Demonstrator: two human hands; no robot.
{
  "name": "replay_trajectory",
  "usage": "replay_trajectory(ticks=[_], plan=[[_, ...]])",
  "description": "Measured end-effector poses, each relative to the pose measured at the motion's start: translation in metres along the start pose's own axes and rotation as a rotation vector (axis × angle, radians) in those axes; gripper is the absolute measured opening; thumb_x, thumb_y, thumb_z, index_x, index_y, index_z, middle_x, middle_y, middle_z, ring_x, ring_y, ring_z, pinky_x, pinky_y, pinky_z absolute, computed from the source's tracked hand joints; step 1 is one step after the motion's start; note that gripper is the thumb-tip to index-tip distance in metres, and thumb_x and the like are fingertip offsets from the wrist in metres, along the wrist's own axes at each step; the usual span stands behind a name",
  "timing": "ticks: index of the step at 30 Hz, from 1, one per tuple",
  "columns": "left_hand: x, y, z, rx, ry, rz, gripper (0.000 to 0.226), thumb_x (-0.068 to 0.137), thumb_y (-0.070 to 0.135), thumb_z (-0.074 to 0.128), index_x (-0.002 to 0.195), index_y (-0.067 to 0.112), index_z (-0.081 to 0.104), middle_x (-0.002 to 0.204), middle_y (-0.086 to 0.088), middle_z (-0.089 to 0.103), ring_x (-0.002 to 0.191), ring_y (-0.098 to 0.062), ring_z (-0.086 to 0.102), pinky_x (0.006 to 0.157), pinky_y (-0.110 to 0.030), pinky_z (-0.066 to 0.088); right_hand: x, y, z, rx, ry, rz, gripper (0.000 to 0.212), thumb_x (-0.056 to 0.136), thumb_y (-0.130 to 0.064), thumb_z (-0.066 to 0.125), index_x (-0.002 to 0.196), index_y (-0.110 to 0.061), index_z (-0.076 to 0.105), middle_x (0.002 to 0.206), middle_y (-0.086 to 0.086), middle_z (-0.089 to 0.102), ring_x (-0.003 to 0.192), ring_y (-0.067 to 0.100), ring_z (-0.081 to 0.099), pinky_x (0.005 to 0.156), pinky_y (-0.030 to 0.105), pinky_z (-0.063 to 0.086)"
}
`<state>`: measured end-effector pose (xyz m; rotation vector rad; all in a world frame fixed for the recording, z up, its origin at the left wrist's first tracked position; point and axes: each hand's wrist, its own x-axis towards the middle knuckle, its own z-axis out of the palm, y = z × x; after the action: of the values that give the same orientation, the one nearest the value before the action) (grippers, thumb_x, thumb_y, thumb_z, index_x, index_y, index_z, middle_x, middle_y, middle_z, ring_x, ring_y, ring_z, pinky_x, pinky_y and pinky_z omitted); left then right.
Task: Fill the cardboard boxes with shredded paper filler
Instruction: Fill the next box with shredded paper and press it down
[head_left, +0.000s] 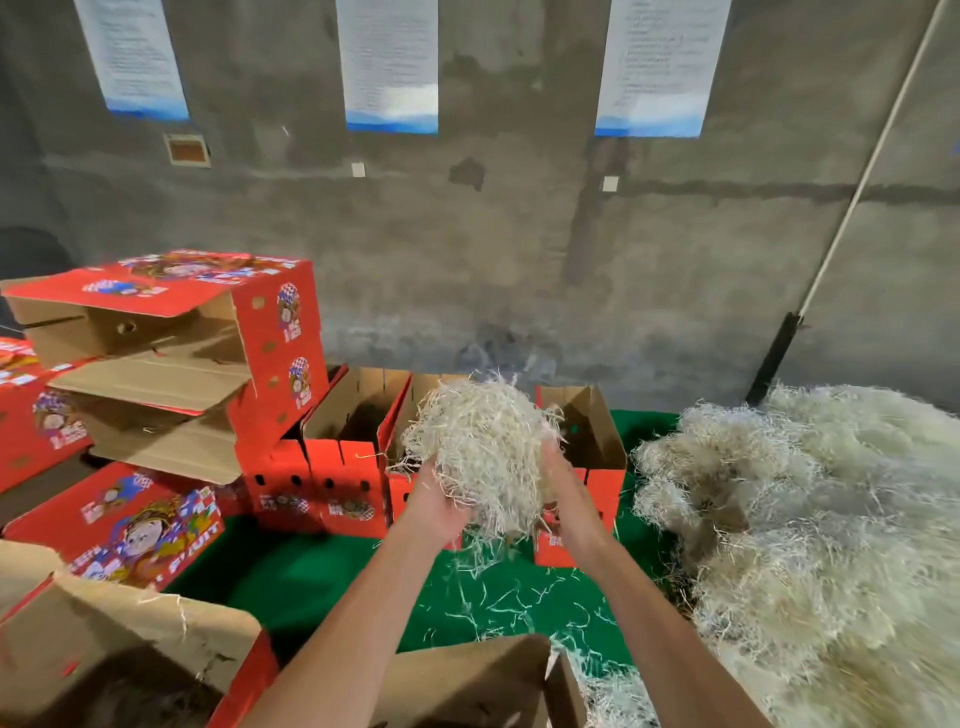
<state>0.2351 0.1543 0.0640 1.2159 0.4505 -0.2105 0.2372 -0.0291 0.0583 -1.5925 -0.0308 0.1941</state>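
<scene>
1. At nine o'clock, a stack of red printed boxes (171, 353) is seen lying on its sides, flaps hanging open; the lower ones are cut off by the left edge.
2. At seven o'clock, a brown cardboard flap (124, 644) is cropped by the frame, so the box beneath cannot be made out.
3. Just left of centre, an open red box (337, 457) is stood on the green floor covering (322, 577); its inside is too dark to judge.
4. At centre, a clump of shredded paper filler (483, 447) is held up between both hands. The left hand (436, 499) is cupped under it with fingers buried in the strands; the right hand (563, 493) is pressed against its right side, fingers partly hidden.
5. Behind the clump, a second open box (592, 436) is largely covered by it, only its right flap and wall being visible.
6. Loose strands (519, 603) are scattered on the floor covering at six o'clock.
7. From three to five o'clock, a large heap of filler (810, 545) is piled, cut off by the right and bottom edges.
8. At two o'clock, a white pole (857, 192) is leaned against the grey wall (519, 249).
</scene>
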Motion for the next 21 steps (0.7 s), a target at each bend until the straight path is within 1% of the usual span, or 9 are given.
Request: replay_trajectory(ticks=[2,5,6,7,9,12,14,18,21], plan=[[0.005,0.002,0.001,0.093,0.115,0.012,0.089,0.088,0.017,0.074,0.155,0.001,0.017,0.146,-0.019,0.048,0.133,-0.031,0.050,0.109,-0.032,0.041,0.001,0.004,0.006,0.091,-0.063,0.026,0.085,0.074,-0.095,0.042,0.148,-0.056,0.028,0.160,-0.022,0.028,0.150,0.013,0.022,0.121,0.061,0.014],[0.008,-0.007,0.003,0.072,0.032,-0.020,0.071,0.095,0.011,0.064,0.153,0.000,0.025,0.142,-0.024,0.048,0.123,-0.031,0.057,0.085,-0.016,0.041,0.002,0.003,0.016,0.165,-0.026,0.062,0.082,0.082,-0.081,0.056,0.149,-0.039,0.034,0.142,-0.020,0.047,0.133,0.018,0.047,0.115,0.054,0.027],[0.006,-0.006,0.004,0.003,-0.048,-0.024,0.072,0.093,0.018,0.067,0.153,0.007,0.029,0.140,-0.024,0.050,0.118,-0.030,0.059,0.090,-0.018,0.046,0.003,0.003,0.018,0.182,0.020,0.048,0.069,0.085,-0.069,0.062,0.144,-0.039,0.039,0.131,-0.020,0.053,0.116,0.014,0.057,0.109,0.048,0.034],[0.002,-0.005,0.005,-0.083,-0.086,-0.027,0.073,0.090,0.034,0.068,0.152,0.012,0.035,0.138,-0.023,0.053,0.118,-0.033,0.060,0.103,-0.036,0.048,0.005,0.005,0.018,0.190,0.057,0.014,0.050,0.089,-0.054,0.066,0.134,-0.045,0.046,0.128,-0.016,0.058,0.107,0.011,0.061,0.103,0.043,0.041],[0.003,-0.001,0.001,-0.275,-0.117,-0.017,0.084,0.076,0.062,0.073,0.144,0.020,0.047,0.141,-0.018,0.054,0.127,-0.040,0.054,0.110,-0.060,0.037,0.011,0.007,0.014,0.164,0.101,-0.083,0.042,0.092,-0.028,0.069,0.121,-0.052,0.050,0.130,-0.012,0.062,0.108,0.008,0.064,0.099,0.035,0.051],[0.011,0.004,-0.021,-0.342,-0.265,0.099,0.093,0.069,0.077,0.073,0.144,0.027,0.051,0.144,-0.012,0.055,0.131,-0.037,0.053,0.112,-0.062,0.035,0.012,0.003,0.007,0.011,0.146,-0.157,0.060,0.086,-0.029,0.079,0.134,-0.041,0.043,0.120,-0.023,0.054,0.096,-0.009,0.061,0.077,0.011,0.049],[0.008,0.005,-0.024,-0.278,-0.325,0.109,0.099,0.068,0.078,0.073,0.149,0.028,0.045,0.146,-0.011,0.053,0.131,-0.035,0.053,0.111,-0.062,0.036,0.016,0.003,0.010,-0.180,0.076,-0.179,0.061,0.085,-0.032,0.080,0.134,-0.037,0.045,0.121,-0.023,0.056,0.098,-0.005,0.061,0.081,0.013,0.049],[0.010,-0.006,-0.005,0.010,-0.036,0.063,0.117,0.065,0.049,0.088,0.157,0.034,0.017,0.155,-0.012,0.038,0.134,-0.037,0.046,0.105,-0.059,0.041,0.021,0.007,0.021,-0.230,-0.023,-0.169,0.055,0.086,0.000,0.072,0.126,-0.033,0.053,0.108,-0.009,0.070,0.071,0.004,0.070,0.062,0.026,0.059],[0.025,-0.007,-0.017,-0.187,0.011,0.167,0.091,0.076,0.023,0.077,0.153,0.009,0.030,0.140,-0.021,0.055,0.116,-0.036,0.062,0.084,-0.048,0.056,0.018,0.006,0.011,-0.280,0.005,-0.166,0.046,0.081,-0.038,0.081,0.114,-0.050,0.051,0.103,-0.039,0.056,0.088,-0.016,0.062,0.074,0.011,0.053]])
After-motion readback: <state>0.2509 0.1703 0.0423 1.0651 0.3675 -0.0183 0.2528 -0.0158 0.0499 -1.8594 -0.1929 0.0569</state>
